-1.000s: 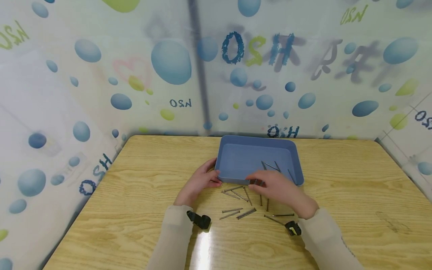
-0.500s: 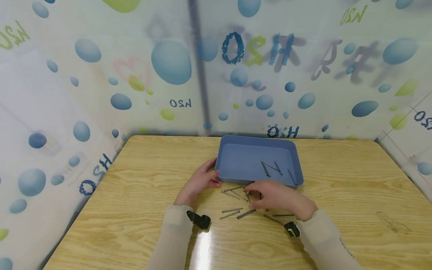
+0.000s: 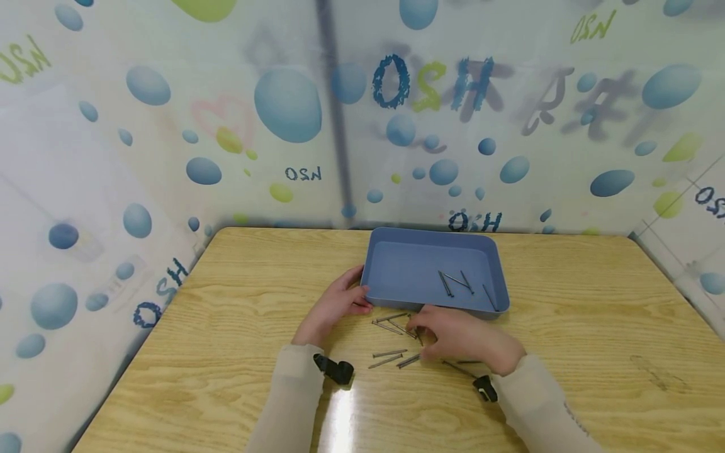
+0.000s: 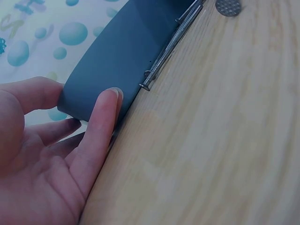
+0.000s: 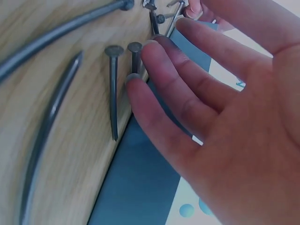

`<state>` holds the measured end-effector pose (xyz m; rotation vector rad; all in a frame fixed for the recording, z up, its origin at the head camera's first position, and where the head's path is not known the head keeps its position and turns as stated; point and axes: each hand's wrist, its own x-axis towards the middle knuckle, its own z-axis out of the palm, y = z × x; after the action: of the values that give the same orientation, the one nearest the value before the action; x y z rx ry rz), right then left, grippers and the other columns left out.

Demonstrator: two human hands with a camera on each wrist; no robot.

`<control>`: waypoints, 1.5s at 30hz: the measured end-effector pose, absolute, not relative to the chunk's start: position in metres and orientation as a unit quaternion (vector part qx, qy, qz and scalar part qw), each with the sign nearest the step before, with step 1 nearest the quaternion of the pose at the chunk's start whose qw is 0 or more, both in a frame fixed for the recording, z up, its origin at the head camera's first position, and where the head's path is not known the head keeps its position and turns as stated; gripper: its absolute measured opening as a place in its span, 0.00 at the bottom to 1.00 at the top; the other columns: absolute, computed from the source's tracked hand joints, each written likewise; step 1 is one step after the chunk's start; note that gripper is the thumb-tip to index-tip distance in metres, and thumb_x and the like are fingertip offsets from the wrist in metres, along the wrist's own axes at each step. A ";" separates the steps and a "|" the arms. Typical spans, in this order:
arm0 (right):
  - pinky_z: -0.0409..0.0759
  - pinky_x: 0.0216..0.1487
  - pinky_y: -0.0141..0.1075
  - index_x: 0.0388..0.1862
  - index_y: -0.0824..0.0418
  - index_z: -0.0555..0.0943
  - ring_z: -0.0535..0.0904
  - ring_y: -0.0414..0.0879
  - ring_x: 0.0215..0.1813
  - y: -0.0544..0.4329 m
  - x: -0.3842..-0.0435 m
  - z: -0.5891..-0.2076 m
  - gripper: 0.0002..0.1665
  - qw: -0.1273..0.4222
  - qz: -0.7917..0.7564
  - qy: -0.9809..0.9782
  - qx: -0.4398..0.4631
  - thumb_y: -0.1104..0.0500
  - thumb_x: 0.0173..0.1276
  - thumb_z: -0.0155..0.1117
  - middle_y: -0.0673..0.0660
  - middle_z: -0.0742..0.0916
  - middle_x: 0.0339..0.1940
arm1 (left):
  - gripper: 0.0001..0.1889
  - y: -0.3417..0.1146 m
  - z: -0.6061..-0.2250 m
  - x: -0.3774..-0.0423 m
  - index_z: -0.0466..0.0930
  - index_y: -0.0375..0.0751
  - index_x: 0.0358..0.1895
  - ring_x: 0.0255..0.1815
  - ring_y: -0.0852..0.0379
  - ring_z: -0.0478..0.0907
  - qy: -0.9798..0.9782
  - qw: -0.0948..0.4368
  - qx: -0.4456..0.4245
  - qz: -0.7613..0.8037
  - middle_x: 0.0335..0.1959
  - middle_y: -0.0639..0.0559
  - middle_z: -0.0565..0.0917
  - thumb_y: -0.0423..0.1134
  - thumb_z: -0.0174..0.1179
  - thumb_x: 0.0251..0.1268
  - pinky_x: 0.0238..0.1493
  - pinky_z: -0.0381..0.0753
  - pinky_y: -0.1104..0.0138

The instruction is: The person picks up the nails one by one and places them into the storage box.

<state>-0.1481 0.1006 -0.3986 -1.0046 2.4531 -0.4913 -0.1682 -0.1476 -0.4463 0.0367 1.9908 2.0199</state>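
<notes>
At the near left corner of the blue tray [image 3: 408, 267], my left hand [image 3: 334, 305] grips the wall [image 4: 117, 51], with one digit against its front face. Several nails [image 3: 445, 284] lie in the right part of the tray. More nails [image 3: 392, 317] are scattered on the table before it. Over these, my right hand [image 3: 467, 335] hovers low with the fingertips and thumb apart. In the right wrist view its fingers [image 5: 173, 89] stretch toward the heads of nails [image 5: 113, 93] beside the tray wall; nothing held shows. Some nails are hidden under this hand.
Closer to the table's front lie further nails [image 3: 389, 353], and two [image 3: 459, 368] are partly covered by the right wrist. A patterned curtain [image 3: 283, 182] hangs behind the wooden table [image 3: 260, 277]. Each wrist wears a small black camera [image 3: 342, 372].
My right hand has moved from the tray's front edge down and slightly left to the nails on the table, covering those just before the tray. My left hand has stayed in place.
</notes>
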 end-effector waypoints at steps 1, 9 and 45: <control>0.68 0.31 0.32 0.50 0.50 0.77 0.68 0.38 0.31 0.100 -0.148 -0.399 0.26 0.218 -0.174 0.888 -0.366 0.53 0.50 0.69 0.46 0.73 0.34 | 0.30 -0.147 -0.446 -0.168 0.51 0.43 0.69 0.35 0.42 0.76 0.695 0.151 0.012 0.703 0.66 0.44 0.58 0.33 0.49 0.64 0.40 0.79 0.56; 0.69 0.31 0.30 0.46 0.50 0.79 0.68 0.35 0.29 0.097 -0.147 -0.405 0.23 0.196 -0.167 0.885 -0.388 0.53 0.49 0.70 0.44 0.73 0.35 | 0.29 -0.145 -0.447 -0.167 0.54 0.47 0.68 0.32 0.49 0.77 0.703 0.136 0.000 0.698 0.64 0.47 0.62 0.34 0.50 0.64 0.37 0.80 0.61; 0.71 0.33 0.28 0.25 0.47 0.80 0.68 0.33 0.29 0.090 -0.143 -0.413 0.05 0.150 -0.150 0.868 -0.449 0.58 0.52 0.67 0.40 0.72 0.27 | 0.30 -0.145 -0.436 -0.165 0.51 0.46 0.69 0.38 0.42 0.76 0.698 0.162 -0.007 0.698 0.66 0.47 0.58 0.33 0.49 0.65 0.40 0.79 0.58</control>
<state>-0.1426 0.0900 -0.4130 -1.2887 2.4940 -0.4300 -0.1650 -0.1449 -0.4363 -0.0210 1.9917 1.9917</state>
